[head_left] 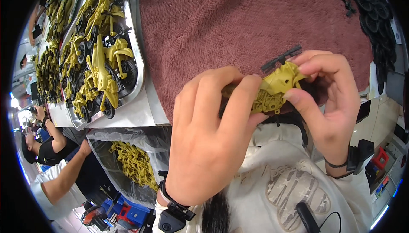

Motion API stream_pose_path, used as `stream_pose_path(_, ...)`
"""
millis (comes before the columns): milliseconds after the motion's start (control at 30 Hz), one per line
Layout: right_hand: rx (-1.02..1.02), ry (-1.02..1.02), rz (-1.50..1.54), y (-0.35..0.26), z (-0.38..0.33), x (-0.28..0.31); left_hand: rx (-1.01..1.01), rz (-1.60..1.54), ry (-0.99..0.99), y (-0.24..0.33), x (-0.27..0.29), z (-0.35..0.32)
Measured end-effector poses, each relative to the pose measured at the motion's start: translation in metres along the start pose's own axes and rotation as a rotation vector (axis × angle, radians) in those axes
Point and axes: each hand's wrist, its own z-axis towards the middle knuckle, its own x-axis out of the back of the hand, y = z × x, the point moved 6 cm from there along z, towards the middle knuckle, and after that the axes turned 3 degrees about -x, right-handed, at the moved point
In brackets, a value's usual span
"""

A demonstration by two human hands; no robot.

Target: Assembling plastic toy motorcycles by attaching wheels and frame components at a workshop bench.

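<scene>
Steadying yellow toy motorbike (pixel 272 88) near maroon towel's (pixel 238 28) close edge; left hand (pixel 208 124) curled round one end, right hand (pixel 334 122) pinching other. Light pinch, clear of black handlebar (pixel 281 58), seems best.

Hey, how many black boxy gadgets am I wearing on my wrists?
2: one gadget near the base of the left hand, the other gadget near the base of the right hand. More could be hidden.

We see a yellow toy motorcycle (pixel 276 83), its moulded engine (pixel 268 101) exposed, black handlebar (pixel 281 58) uppermost, held slanting right of frame centre, partly hidden.
</scene>
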Motion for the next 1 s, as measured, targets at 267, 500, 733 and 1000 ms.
stream_pose_path(267,-0.045,0.053,0.474,0.009,-0.002,-0.006,0.067,-0.221,0.072,-0.009,-0.004,-0.012)
stream_pose_path(500,-0.135,-0.094,0.506,-0.001,-0.002,-0.005,0.133,-0.532,0.07,-0.013,0.0,-0.021)
stream_pose_path(733,0.064,-0.138,0.414,-0.009,-0.001,-0.002,0.342,-1.15,0.209,-0.016,-0.011,-0.026)
stream_pose_path(1000,0.033,-0.1,0.368,-0.019,-0.012,-0.002,0.283,-1.039,0.231,-0.01,-0.003,-0.031)
